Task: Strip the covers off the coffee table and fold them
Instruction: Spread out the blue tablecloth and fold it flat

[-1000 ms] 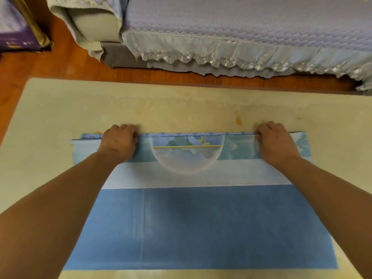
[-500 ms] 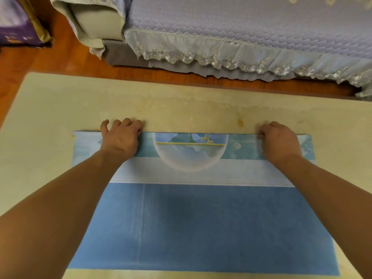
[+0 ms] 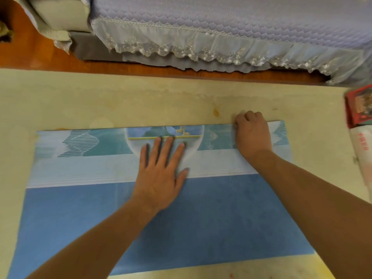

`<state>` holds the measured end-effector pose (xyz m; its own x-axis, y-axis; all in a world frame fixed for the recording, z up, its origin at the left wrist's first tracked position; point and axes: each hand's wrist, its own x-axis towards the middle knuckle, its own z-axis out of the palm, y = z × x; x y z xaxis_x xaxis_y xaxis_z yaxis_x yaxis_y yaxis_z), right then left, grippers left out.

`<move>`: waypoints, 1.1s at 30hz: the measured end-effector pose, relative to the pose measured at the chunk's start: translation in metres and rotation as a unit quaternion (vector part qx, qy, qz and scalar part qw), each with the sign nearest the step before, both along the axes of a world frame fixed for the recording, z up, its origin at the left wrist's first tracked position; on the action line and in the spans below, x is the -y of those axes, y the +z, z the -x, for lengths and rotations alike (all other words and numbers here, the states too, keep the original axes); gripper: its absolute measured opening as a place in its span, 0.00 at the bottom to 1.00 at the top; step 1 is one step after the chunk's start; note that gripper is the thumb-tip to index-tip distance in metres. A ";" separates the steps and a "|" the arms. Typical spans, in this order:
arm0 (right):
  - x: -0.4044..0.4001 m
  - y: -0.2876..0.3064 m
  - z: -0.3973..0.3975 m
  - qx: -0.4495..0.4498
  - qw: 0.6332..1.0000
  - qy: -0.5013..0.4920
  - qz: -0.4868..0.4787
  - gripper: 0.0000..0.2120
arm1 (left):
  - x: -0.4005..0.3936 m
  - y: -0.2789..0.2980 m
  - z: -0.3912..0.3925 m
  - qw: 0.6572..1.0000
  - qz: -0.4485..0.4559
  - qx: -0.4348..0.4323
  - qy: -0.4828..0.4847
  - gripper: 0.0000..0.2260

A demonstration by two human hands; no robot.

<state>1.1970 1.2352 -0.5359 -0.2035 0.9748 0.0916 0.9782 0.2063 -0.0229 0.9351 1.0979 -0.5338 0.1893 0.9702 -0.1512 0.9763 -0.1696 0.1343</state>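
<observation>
Blue cover [image 3: 201, 218] lies flat; left hand [image 3: 161, 176] presses it, fingers spread; right hand [image 3: 252, 133] seemingly grips its far edge.

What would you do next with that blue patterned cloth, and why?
Probably sweep the flat left hand outward toward the free left end of the blue patterned cloth cover to smooth the fold. The right hand grips the far edge at its right end, while the left end lies unheld on the beige tabletop.
</observation>
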 end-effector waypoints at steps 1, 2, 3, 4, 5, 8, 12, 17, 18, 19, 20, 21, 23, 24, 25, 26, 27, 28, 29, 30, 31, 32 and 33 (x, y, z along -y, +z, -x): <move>0.002 -0.002 0.000 -0.011 1.000 -0.014 -0.020 0.07 | 0.003 -0.005 -0.008 1.000 0.004 -0.008 0.011 0.29; 0.005 -0.004 0.000 -0.031 0.998 -0.034 -0.045 0.09 | 0.004 -0.012 -0.013 0.999 0.007 -0.018 0.025 0.29; 0.010 -0.004 0.006 -0.058 0.995 -0.046 -0.060 0.12 | 0.003 -0.016 -0.014 0.999 0.008 -0.029 0.039 0.30; 0.018 -0.004 0.014 -0.080 0.994 -0.039 -0.064 0.16 | 0.002 -0.021 -0.016 0.998 0.010 -0.034 0.046 0.31; 0.030 -0.002 0.024 -0.088 0.995 -0.005 -0.053 0.19 | 0.002 -0.023 -0.016 0.998 0.009 -0.039 0.048 0.31; 0.068 -0.009 0.016 -0.053 0.991 0.113 0.058 0.27 | 0.005 -0.023 -0.017 0.998 -0.004 -0.036 0.049 0.31; 0.046 -0.021 -0.086 0.024 0.988 -0.058 0.141 0.35 | 0.004 -0.023 -0.017 0.998 -0.022 -0.041 0.051 0.31; 0.037 -0.012 -0.101 0.020 0.985 -0.081 0.154 0.35 | 0.004 -0.023 -0.018 0.997 -0.032 -0.038 0.053 0.31; 0.045 -0.008 -0.096 0.023 0.988 -0.084 0.131 0.34 | 0.004 -0.023 -0.018 0.997 -0.032 -0.039 0.056 0.31; 0.060 -0.003 -0.088 0.019 0.991 -0.081 0.104 0.32 | 0.005 -0.023 -0.019 0.997 -0.030 -0.041 0.059 0.31; 0.083 0.003 -0.078 0.003 0.995 -0.054 0.078 0.31 | 0.005 -0.023 -0.019 0.997 -0.028 -0.040 0.062 0.31; 0.113 0.007 -0.066 -0.018 0.997 -0.001 0.070 0.30 | 0.005 -0.023 -0.019 0.997 -0.026 -0.037 0.064 0.31; 0.183 0.006 -0.061 -0.043 0.991 0.068 0.106 0.30 | 0.005 -0.022 -0.020 0.997 -0.024 -0.031 0.063 0.31; 0.208 0.001 -0.070 -0.043 0.989 0.057 0.127 0.31 | 0.005 -0.022 -0.021 0.997 -0.024 -0.031 0.064 0.31; 0.224 -0.006 -0.084 -0.034 0.989 0.025 0.139 0.31 | 0.006 -0.023 -0.020 0.997 -0.019 -0.030 0.066 0.31; 0.231 -0.010 -0.097 -0.024 0.989 -0.005 0.147 0.32 | 0.007 -0.023 -0.019 0.997 -0.011 -0.031 0.068 0.31; 0.233 -0.014 -0.108 -0.022 0.988 -0.027 0.153 0.32 | 0.008 -0.023 -0.019 0.997 -0.006 -0.033 0.069 0.31; 0.231 -0.016 -0.114 -0.019 0.986 -0.032 0.161 0.33 | 0.006 -0.023 -0.021 0.997 -0.003 -0.034 0.068 0.31; 0.230 -0.017 -0.115 -0.012 0.985 -0.027 0.169 0.33 | 0.005 -0.023 -0.022 0.997 0.007 -0.038 0.066 0.31; 0.229 -0.015 -0.112 -0.006 0.985 -0.022 0.173 0.33 | 0.003 -0.020 -0.024 0.997 0.020 -0.046 0.064 0.31; 0.230 -0.015 -0.110 -0.001 0.984 -0.020 0.176 0.33 | 0.003 -0.016 -0.026 0.995 0.030 -0.061 0.069 0.31; 0.232 -0.015 -0.109 0.003 0.984 -0.018 0.176 0.33 | 0.008 -0.011 -0.030 0.993 0.030 -0.077 0.083 0.30; 0.233 -0.016 -0.110 0.008 0.984 -0.019 0.179 0.33 | 0.015 -0.005 -0.040 0.992 0.021 -0.080 0.100 0.30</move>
